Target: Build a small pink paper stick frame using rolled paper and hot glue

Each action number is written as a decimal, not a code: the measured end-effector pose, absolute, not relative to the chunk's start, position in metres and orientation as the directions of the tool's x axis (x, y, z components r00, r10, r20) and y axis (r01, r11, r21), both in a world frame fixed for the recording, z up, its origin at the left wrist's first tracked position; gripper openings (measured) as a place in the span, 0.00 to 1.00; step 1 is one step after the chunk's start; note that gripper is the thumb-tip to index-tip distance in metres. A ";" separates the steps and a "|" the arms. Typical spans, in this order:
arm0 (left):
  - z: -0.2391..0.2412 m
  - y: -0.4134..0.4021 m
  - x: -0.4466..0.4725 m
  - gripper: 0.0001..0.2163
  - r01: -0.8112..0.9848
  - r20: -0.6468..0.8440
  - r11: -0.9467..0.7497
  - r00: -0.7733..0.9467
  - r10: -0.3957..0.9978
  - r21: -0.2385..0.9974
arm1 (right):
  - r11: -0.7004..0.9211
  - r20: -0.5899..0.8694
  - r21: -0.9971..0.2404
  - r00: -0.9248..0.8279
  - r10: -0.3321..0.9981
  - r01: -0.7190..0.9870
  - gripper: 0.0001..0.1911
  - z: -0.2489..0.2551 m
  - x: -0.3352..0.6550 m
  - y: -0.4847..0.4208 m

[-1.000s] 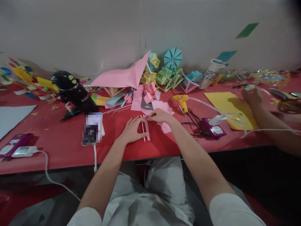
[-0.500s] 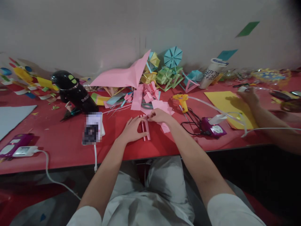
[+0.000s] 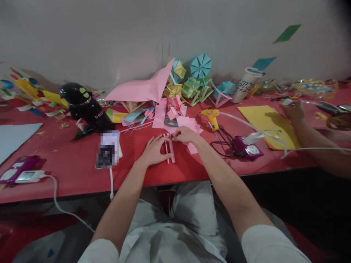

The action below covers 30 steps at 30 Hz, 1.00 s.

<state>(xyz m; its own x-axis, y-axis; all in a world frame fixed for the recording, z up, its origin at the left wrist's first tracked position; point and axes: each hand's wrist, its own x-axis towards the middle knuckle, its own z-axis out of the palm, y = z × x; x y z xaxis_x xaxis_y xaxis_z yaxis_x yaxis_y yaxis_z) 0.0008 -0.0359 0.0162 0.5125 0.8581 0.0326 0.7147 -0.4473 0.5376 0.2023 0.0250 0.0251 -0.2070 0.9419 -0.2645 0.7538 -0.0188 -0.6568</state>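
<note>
In the head view, narrow pink paper strips lie side by side on the red table in front of me, looking folded or rolled. My left hand steadies them from the left, its thumb across the near end and its fingers by the far end. The fingertips of my right hand are pinched together at the far end of the strips. What exactly sits between those fingertips is too small to see. Loose pink paper pieces lie just beyond my right hand.
A yellow glue gun and a purple power strip with cables lie to the right. A phone and a black bottle are on the left. Paper umbrellas stand behind. A co-worker's hand is above yellow paper.
My hands and the pink strips stay almost still. At the right, the co-worker's hand has shifted slightly to the right.
</note>
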 end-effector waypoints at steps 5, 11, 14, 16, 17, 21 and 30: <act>0.017 -0.035 0.001 0.25 0.718 0.017 -0.448 0.520 0.854 0.532 | -0.020 -0.260 -0.672 -0.212 0.942 0.740 0.06 0.024 0.202 0.025; 0.017 -0.034 0.001 0.25 0.721 -0.001 -0.441 0.523 0.853 0.534 | -0.016 -0.266 -0.660 -0.213 0.940 0.751 0.06 0.026 0.202 0.025; 0.017 -0.034 0.001 0.25 0.722 -0.005 -0.443 0.526 0.850 0.532 | -0.010 -0.256 -0.659 -0.211 0.943 0.752 0.07 0.026 0.202 0.025; 0.018 -0.035 0.002 0.25 0.723 -0.008 -0.444 0.527 0.850 0.529 | -0.011 -0.252 -0.665 -0.209 0.945 0.747 0.08 0.026 0.203 0.024; 0.018 -0.035 0.002 0.25 0.724 -0.009 -0.444 0.528 0.849 0.528 | -0.013 -0.251 -0.669 -0.209 0.945 0.743 0.08 0.026 0.202 0.024; 0.020 -0.035 0.003 0.25 0.723 -0.008 -0.450 0.533 0.846 0.524 | -0.025 -0.257 -0.678 -0.206 0.944 0.734 0.09 0.027 0.202 0.023; 0.020 -0.035 0.003 0.25 0.719 -0.013 -0.451 0.538 0.843 0.529 | -0.026 -0.270 -0.662 -0.206 0.940 0.749 0.07 0.026 0.202 0.024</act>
<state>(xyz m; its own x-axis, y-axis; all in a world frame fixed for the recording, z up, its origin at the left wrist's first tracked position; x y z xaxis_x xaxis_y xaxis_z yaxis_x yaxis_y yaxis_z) 0.0028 -0.0352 0.0197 0.5382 0.8427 -0.0130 0.7190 -0.4511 0.5287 0.2021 0.0237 0.0264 -0.2061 0.9405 -0.2702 0.7493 -0.0259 -0.6618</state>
